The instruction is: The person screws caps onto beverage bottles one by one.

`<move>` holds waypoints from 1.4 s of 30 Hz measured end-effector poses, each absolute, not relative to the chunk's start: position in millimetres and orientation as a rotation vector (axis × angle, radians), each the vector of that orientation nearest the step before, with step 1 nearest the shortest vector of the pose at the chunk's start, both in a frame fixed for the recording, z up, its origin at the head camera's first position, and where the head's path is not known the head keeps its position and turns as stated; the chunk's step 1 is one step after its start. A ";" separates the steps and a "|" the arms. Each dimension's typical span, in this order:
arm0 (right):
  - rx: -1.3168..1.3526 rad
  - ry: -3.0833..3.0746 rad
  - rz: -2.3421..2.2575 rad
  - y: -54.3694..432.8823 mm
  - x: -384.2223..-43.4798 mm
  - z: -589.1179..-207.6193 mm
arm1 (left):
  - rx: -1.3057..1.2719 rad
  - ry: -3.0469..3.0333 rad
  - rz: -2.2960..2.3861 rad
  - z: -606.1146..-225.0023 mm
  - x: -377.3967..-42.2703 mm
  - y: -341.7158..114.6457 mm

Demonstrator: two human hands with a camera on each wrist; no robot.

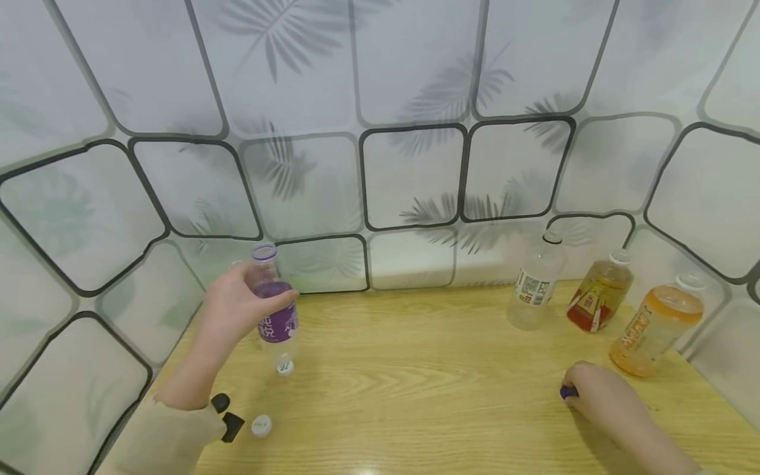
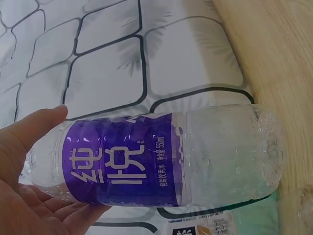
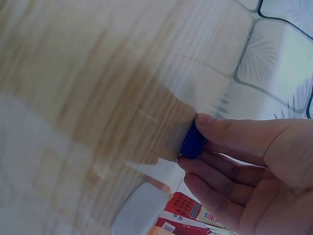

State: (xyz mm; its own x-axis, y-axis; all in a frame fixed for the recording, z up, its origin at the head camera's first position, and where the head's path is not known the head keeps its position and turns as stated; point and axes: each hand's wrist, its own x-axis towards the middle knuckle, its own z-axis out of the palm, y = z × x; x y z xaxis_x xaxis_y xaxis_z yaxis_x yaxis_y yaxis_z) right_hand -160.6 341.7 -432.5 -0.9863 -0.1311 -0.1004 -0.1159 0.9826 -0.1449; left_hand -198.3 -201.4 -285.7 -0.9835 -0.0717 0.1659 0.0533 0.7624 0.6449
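My left hand grips a clear plastic bottle with a purple label round its upper part. The bottle's mouth is open, with no cap on it. Fingers and thumb wrap its shoulder in the left wrist view, where the label of the same bottle faces the camera. I cannot tell whether its base touches the table. Low over the tabletop at the right, my right hand pinches a dark blue bottle cap between thumb and fingers. A white cap lies by the purple-labelled bottle's base.
Three uncapped bottles stand at the right: a clear one, an amber-labelled one and an orange-banded one. Near my left forearm lie another white cap, a black round cap and a black angular piece. Patterned walls enclose the table.
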 end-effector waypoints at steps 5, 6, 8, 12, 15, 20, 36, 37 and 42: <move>-0.191 3.005 -0.202 340.9 -160.1 -430.5 | -0.035 -2.770 -1.048 -284.2 -201.3 -186.1; -0.193 3.007 -0.202 340.7 -159.8 -430.2 | -0.046 -2.767 -1.048 -284.3 -202.2 -183.2; -0.198 3.013 -0.204 340.3 -159.0 -430.2 | -0.068 -2.763 -1.055 -285.1 -204.5 -177.3; -0.198 3.033 -0.210 340.1 -157.7 -430.5 | -0.103 -2.771 -1.077 -287.4 -208.8 -166.0; -0.202 3.040 -0.211 339.6 -157.5 -431.0 | -0.113 -2.779 -1.110 -289.2 -210.0 -158.5; -0.203 3.041 -0.205 339.2 -157.1 -431.5 | -0.142 -2.772 -1.122 -292.4 -212.5 -143.9; -0.197 3.046 -0.202 339.5 -158.3 -433.8 | -0.286 -2.735 -1.189 -304.7 -214.3 -92.8; -0.195 3.047 -0.203 339.5 -158.2 -433.9 | -0.295 -2.729 -1.201 -305.8 -213.7 -90.0; -0.177 3.041 -0.201 339.5 -158.7 -433.5 | -0.344 -2.704 -1.230 -311.2 -212.2 -75.8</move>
